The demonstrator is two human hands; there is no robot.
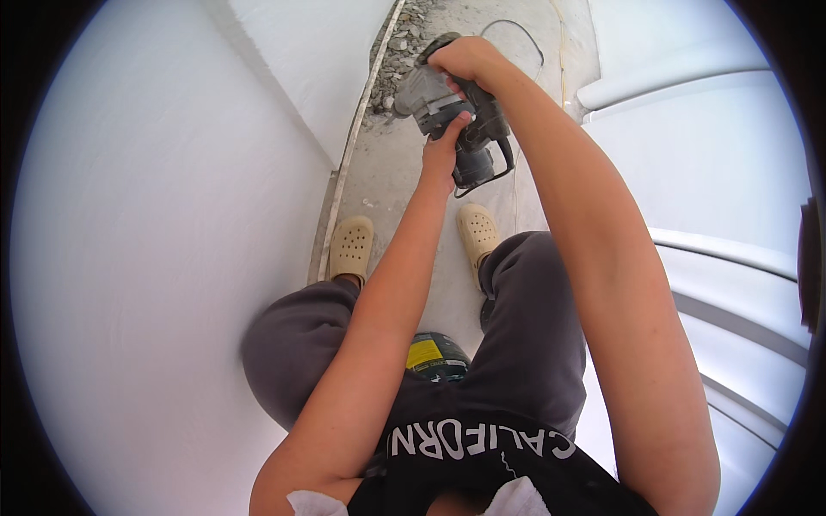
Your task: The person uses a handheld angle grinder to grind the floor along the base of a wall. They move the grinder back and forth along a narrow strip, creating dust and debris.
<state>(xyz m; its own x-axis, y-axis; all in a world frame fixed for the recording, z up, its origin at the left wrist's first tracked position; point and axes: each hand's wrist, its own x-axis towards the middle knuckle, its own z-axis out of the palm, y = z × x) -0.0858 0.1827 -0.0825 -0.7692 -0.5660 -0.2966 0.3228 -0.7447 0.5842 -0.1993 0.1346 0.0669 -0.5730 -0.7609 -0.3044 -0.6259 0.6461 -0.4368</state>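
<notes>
Out in front of my feet is a dusty black and grey corded power tool point(483, 116), with a grey rounded housing at its left and a black loop on its near end. My right hand point(471, 62) grips it from above at the far end. Against its near left side lies my left hand point(442, 148), closed around the body with the thumb on top. The tip of the tool is hidden, and so is what it touches.
Broken rubble point(404, 52) lies along a thin pale strip point(366, 90) beside the left white wall point(163, 215). A dark cable point(535, 47) loops on the concrete floor beyond the tool. White panels point(688, 163) stand close on the right. A dark green tub point(440, 354) with a yellow label is between my legs.
</notes>
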